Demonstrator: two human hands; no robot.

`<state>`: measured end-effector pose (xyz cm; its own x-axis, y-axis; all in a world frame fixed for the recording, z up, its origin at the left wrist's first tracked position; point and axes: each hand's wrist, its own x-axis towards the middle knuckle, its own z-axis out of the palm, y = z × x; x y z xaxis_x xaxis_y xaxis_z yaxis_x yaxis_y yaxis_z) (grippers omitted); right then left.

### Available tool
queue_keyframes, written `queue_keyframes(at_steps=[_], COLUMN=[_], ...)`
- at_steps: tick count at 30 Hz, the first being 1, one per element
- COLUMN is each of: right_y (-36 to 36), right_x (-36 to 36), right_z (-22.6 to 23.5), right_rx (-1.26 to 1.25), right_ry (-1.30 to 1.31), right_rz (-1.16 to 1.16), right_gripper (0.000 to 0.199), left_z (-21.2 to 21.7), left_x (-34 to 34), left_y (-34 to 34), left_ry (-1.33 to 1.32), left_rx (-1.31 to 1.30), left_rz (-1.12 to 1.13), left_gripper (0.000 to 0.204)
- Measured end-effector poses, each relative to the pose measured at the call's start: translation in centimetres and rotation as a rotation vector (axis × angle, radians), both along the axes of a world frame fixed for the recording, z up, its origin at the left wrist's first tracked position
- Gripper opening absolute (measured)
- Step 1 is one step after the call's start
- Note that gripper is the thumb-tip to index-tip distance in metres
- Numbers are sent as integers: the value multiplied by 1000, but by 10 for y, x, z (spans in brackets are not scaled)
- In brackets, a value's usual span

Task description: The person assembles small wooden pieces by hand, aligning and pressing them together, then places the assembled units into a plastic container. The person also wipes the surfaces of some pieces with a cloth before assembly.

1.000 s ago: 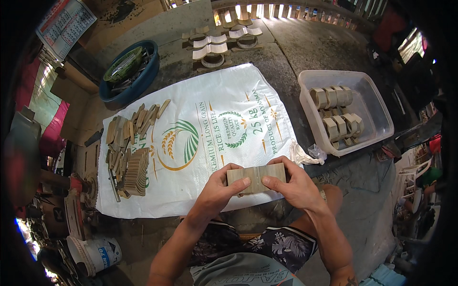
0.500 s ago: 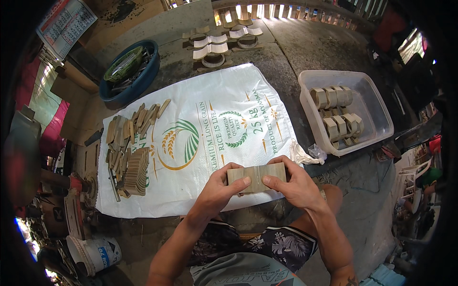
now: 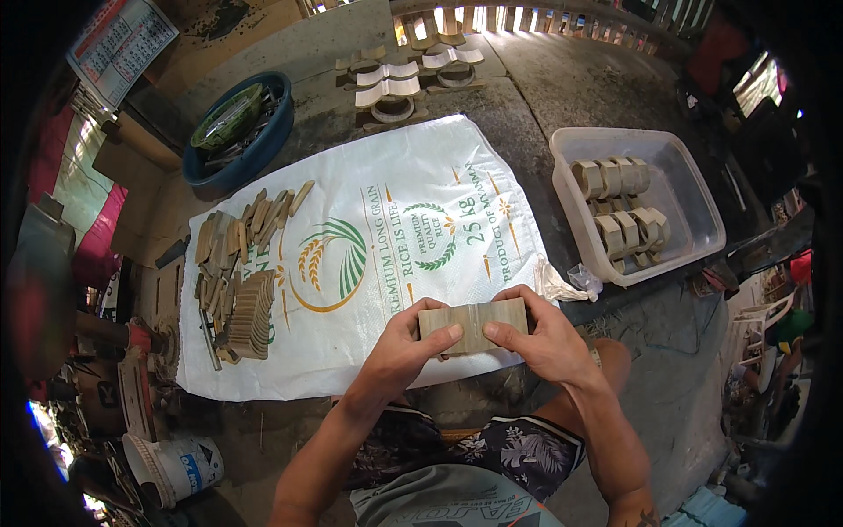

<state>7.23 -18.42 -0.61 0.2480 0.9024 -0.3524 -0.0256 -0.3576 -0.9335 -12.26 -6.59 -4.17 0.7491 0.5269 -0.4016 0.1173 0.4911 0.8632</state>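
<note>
A pale wooden piece (image 3: 472, 328) with a pale ridge or seam down its middle is held level above the near edge of a white woven sack (image 3: 351, 220). My left hand (image 3: 398, 350) grips its left end, thumb on top and fingers curled behind. My right hand (image 3: 553, 348) grips the right end the same way, and the two thumbs rest on either side of the seam. The underside of the piece is hidden. On the sack's left part lie a pile of small wooden strips (image 3: 237, 241) and a row of curved wooden slats (image 3: 251, 314).
At the right stands a clear plastic tub (image 3: 694, 239) with rows of wooden rings. Curved wooden pieces (image 3: 389, 90) sit at the back. A blue basin (image 3: 279, 119) holds a green basket and tools. Beside the sack's right corner is a crumpled plastic bag (image 3: 584, 283).
</note>
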Motion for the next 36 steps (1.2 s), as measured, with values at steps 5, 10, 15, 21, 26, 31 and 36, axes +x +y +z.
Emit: queue_keyframes(at_steps=[5,10,15,21,26,31,36], right_y=[1,0,1,-1,0,0,0], right_x=[0,0,0,1,1,0,1], right_z=[1,2,1,2,-2,-3,0], right_rx=[-4,-11,-18,-20,13,12,-11], right_ry=[18,17,-2,4,9,18,0], right_rz=[0,2,-1,7,8,6,7], right_gripper=[45,45,45,45,45,45,46], left_z=[1,2,1,-1,-2,1,1], left_x=[1,0,1,0,1,0,0], left_y=[0,0,0,0,0,0,2], left_ry=[9,17,8,9,4,30,22], left_rx=[1,9,5,4,-7,2,-10], left_rz=[5,-1,0,1,4,-8,-41], left_gripper=[41,41,42,41,41,40,38])
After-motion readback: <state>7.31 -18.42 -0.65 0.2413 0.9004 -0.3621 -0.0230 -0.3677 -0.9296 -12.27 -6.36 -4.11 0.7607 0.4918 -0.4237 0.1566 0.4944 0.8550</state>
